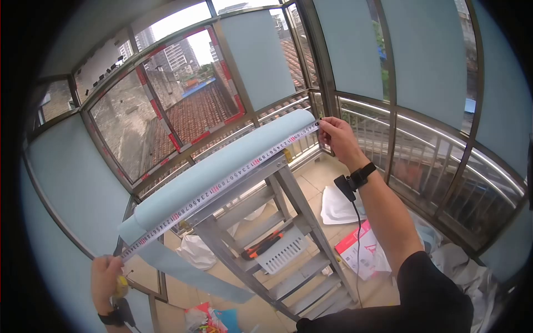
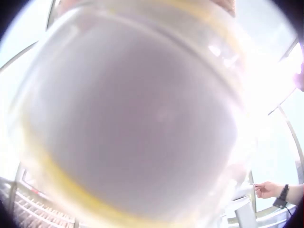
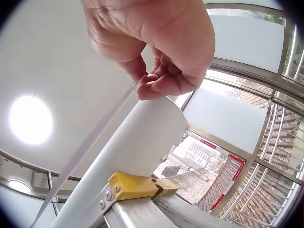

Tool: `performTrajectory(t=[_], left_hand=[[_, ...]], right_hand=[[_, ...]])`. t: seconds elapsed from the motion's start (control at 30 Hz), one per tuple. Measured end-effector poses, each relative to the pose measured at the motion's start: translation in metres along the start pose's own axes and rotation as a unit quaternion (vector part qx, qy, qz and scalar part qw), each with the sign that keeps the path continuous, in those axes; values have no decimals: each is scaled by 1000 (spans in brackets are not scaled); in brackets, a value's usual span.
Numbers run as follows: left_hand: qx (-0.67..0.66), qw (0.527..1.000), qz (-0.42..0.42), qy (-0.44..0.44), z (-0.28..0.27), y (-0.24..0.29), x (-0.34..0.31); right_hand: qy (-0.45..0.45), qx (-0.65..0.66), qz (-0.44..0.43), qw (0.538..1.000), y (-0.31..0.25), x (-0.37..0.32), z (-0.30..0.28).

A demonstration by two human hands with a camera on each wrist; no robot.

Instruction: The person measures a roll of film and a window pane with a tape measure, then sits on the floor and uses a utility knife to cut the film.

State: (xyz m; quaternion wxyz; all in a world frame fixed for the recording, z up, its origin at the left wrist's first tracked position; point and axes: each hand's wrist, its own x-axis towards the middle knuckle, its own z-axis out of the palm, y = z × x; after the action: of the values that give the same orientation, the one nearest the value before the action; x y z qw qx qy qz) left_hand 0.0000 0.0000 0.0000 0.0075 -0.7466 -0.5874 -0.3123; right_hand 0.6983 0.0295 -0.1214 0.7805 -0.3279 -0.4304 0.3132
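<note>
A long, thin white measuring tape with black and red numbers (image 1: 216,188) is held tight and straight between two hands. Its yellow case (image 1: 121,286) is held in the curled fingers of the left hand (image 1: 105,277), at the near left. The tape's far tip is pinched between the thumb and fingers of the right hand (image 1: 340,139), at the far right.

A fat, pale blue roll of sheet (image 1: 222,166) is laid across the top of a silver metal ladder (image 1: 300,205). The roll's long side is pointed from near left to far right, and the tape is lined up with it, along its near side. Whether the two are touching all the way cannot be told. The roll's far right end is just beside the right grip. Its near left end is passed by the tape, so the left grip is set out beyond it.

Lower on the ladder, an orange and black tool (image 1: 266,244) is kept in a white plastic basket (image 1: 286,256).
</note>
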Motion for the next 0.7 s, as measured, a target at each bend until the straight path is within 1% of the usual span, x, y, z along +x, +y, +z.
performTrajectory(t=[0.07, 0.1, 0.17, 0.23, 0.27, 0.3, 0.33, 0.37, 0.4, 0.43, 0.47, 0.5, 0.53, 0.57, 0.63, 0.7], left_hand=[[-10, 999, -16, -33, -15, 5, 4], [-20, 999, -19, -23, -5, 2, 14], [-4, 999, 4, -45, -7, 15, 18], [-27, 999, -23, -35, 17, -1, 18], [-16, 997, -13, -68, 12, 6, 19], [-3, 995, -14, -96, 5, 13, 23], [0, 994, -16, -110, 4, -3, 29], [-13, 995, -29, -96, 4, -2, 29], [-19, 995, -32, -95, 6, -9, 33], [-27, 995, -27, -93, 4, -15, 36], [-16, 996, -38, -85, -2, -13, 38], [-21, 995, -36, -92, -2, -13, 39], [-30, 994, -31, -100, 0, -13, 40], [-30, 994, -35, -96, 1, -15, 41], [-23, 991, -50, -126, 5, -17, 42], [-34, 992, -51, -113, 13, -16, 40]], right_hand=[[40, -27, -28, 998, -1, -6, 8], [30, -33, -36, 998, 0, 10, 17], [107, -59, -43, 992, 7, 6, 21], [101, -105, -48, 988, 5, 11, 5], [90, -116, -47, 988, 10, 11, 1], [57, -150, -76, 984, 19, 21, -10], [71, -156, -40, 984, 9, 9, 8], [62, -155, -69, 984, 16, 16, 4], [65, -146, -61, 985, 13, 10, 10], [60, -200, -87, 974, 11, 5, 13], [67, -167, -58, 982, 13, 1, 14], [62, -120, -45, 990, 19, 3, 11], [55, -106, -40, 992, 25, 6, 4], [49, -94, -37, 994, 30, 9, -3], [44, -81, -39, 995, 31, 13, -6], [32, -74, -53, 995, 25, 29, -8]])
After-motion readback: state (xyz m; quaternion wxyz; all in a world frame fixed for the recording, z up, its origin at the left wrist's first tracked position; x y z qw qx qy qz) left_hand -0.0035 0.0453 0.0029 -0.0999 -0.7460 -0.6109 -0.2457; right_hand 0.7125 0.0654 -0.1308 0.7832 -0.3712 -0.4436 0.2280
